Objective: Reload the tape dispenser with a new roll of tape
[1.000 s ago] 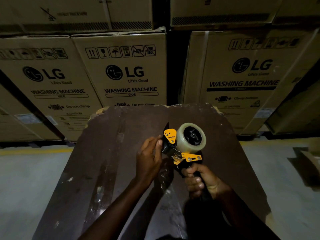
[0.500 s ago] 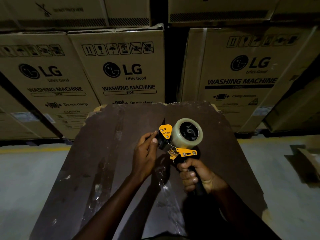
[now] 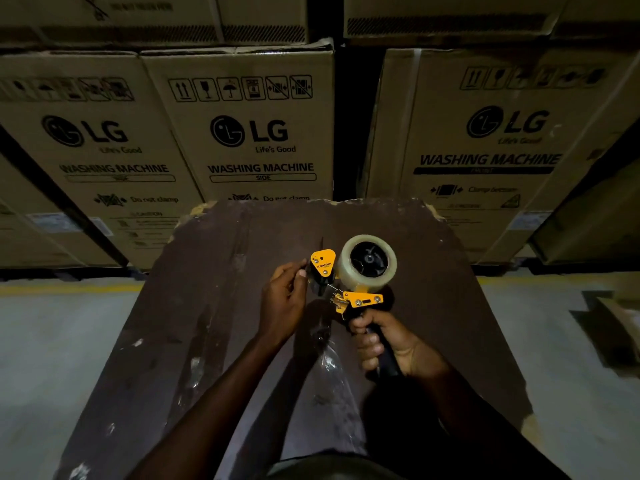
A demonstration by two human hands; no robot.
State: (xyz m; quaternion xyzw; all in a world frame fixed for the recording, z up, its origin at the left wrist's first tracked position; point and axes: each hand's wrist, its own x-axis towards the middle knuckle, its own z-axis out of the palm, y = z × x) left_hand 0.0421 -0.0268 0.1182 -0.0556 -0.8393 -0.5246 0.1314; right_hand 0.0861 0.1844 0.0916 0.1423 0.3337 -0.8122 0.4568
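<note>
A yellow and black tape dispenser [image 3: 360, 298] is held upright above a dark brown table [image 3: 214, 306]. A roll of clear tape [image 3: 367, 263] sits on its black hub. My right hand [image 3: 384, 341] grips the black handle from below. My left hand [image 3: 285, 301] is at the dispenser's front end, beside the yellow triangular plate [image 3: 322, 263], with thumb and fingertips together at the roller; whether they pinch the tape end is unclear. A shiny strip of clear tape [image 3: 327, 358] lies on the table under my hands.
Stacked LG washing machine cartons [image 3: 256, 133] form a wall right behind the table's far edge. Grey concrete floor [image 3: 52, 341] with a yellow line lies to the left and right. A flat cardboard piece [image 3: 620, 317] lies on the floor at the right.
The dispenser has moved slightly away from me and upward. My left thumb and fingers have closed in at the front roller. My right hand's grip on the handle is unchanged.
</note>
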